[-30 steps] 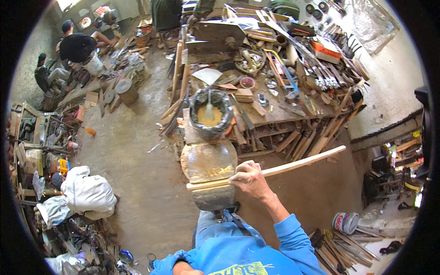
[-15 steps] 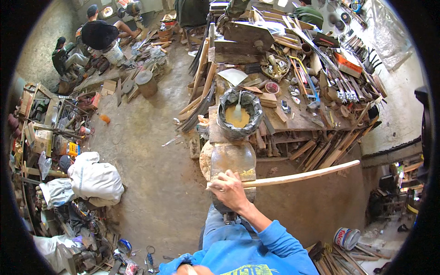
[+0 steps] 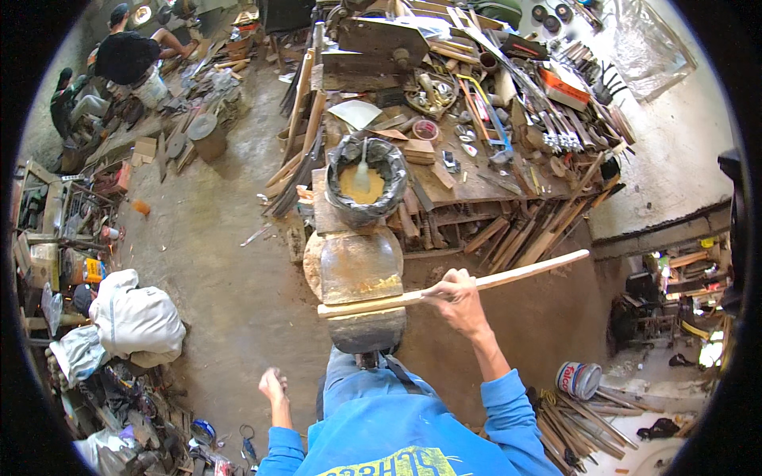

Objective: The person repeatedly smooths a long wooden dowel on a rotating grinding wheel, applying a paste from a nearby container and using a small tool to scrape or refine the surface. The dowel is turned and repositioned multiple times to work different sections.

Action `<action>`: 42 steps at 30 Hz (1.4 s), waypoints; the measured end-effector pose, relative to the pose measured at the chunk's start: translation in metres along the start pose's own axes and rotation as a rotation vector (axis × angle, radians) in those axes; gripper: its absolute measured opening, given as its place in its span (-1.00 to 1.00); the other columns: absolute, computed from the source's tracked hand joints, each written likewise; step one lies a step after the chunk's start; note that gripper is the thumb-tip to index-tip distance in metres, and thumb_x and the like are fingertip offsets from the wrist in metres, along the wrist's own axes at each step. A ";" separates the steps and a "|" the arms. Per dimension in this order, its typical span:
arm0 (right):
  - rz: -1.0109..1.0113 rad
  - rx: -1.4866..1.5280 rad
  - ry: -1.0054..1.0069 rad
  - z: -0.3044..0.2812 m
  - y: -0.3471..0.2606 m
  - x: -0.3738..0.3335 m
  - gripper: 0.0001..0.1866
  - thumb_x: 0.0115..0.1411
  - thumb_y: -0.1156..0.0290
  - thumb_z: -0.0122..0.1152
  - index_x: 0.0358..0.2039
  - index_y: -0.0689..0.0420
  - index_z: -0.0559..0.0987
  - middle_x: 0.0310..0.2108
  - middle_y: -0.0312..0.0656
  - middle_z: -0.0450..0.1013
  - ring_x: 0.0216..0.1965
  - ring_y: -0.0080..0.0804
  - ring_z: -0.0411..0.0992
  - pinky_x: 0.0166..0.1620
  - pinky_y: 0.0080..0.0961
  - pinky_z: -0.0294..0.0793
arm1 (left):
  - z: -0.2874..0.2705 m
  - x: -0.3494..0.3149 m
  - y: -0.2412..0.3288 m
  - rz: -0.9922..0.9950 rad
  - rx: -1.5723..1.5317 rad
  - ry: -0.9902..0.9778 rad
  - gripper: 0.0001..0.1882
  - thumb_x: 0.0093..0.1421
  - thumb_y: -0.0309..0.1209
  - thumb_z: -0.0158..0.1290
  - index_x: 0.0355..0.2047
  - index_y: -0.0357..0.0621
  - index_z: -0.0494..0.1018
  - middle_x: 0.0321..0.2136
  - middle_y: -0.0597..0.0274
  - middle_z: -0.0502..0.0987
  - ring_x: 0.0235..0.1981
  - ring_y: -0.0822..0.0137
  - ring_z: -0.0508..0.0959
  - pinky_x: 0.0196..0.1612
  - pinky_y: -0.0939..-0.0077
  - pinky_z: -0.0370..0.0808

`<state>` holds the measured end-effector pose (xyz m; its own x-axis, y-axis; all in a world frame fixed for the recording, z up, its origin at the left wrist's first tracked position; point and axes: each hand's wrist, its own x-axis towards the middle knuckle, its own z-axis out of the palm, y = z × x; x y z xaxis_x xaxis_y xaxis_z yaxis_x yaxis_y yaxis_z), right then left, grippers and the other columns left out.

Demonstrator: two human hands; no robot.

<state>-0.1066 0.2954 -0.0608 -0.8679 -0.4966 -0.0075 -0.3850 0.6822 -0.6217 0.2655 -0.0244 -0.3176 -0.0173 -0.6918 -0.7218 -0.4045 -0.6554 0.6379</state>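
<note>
My right hand (image 3: 459, 303) pinches a long, slightly curved strip of pale wood (image 3: 532, 270) near its middle. The strip's left end rests across a dark wheel-shaped machine (image 3: 367, 330), just in front of its worn metal cover (image 3: 361, 266), where yellowish dust lies. To the left, apart from the strip, my left hand (image 3: 274, 385) hangs low with its fingers curled; whether anything is in them is hidden. Behind the cover stands a bucket lined with a black bag (image 3: 393, 198), with yellowish stuff and a pale-handled brush (image 3: 363, 176) inside.
A cluttered workbench (image 3: 508, 170) carries tools, a hacksaw (image 3: 494, 119) and wood pieces. A bent-over person in white (image 3: 139, 313) is at left; another person (image 3: 127, 57) sits far left. Wood sticks (image 3: 579, 428) and a paint bucket (image 3: 578, 381) lie at lower right.
My right hand has slid rightward from the strip's left end to its middle. My left hand has moved from near my chest out to the left. The whole view has shifted.
</note>
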 end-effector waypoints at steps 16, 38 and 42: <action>-0.214 -0.019 0.003 0.051 -0.053 0.012 -0.93 0.04 0.28 0.41 -0.43 -0.09 0.72 -0.49 -0.35 0.43 -0.32 -0.33 0.32 -0.18 -0.37 0.18 | -0.015 0.023 -0.069 0.051 0.368 0.037 -0.66 0.26 -0.37 0.08 -0.01 -0.29 0.50 -0.46 0.06 0.63 -0.70 0.35 0.55 -0.70 0.51 0.44; -0.319 -0.315 -0.054 0.128 -0.141 -0.034 -0.39 0.24 0.13 0.18 0.27 0.09 0.40 0.29 -0.16 0.29 0.34 -0.08 0.16 0.37 -0.13 0.07 | -0.036 0.022 -0.073 -0.047 0.446 0.119 -0.60 0.14 -0.42 0.06 -0.01 -0.34 0.51 -0.38 0.05 0.64 -0.62 0.32 0.60 -0.65 0.48 0.48; -0.191 -0.314 -0.025 0.131 -0.144 -0.035 -0.34 0.25 0.09 0.17 0.29 0.14 0.36 0.31 -0.04 0.22 0.35 -0.01 0.11 0.38 -0.05 0.02 | -0.028 0.028 -0.057 0.010 0.455 0.098 -0.61 0.19 -0.40 0.08 0.01 -0.32 0.50 -0.34 0.03 0.65 -0.65 0.35 0.58 -0.63 0.47 0.48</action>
<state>0.0200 0.1443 -0.0732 -0.7645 -0.6414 0.0643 -0.6205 0.7053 -0.3429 0.3134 -0.0149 -0.3670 0.0547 -0.7371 -0.6736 -0.7653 -0.4643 0.4459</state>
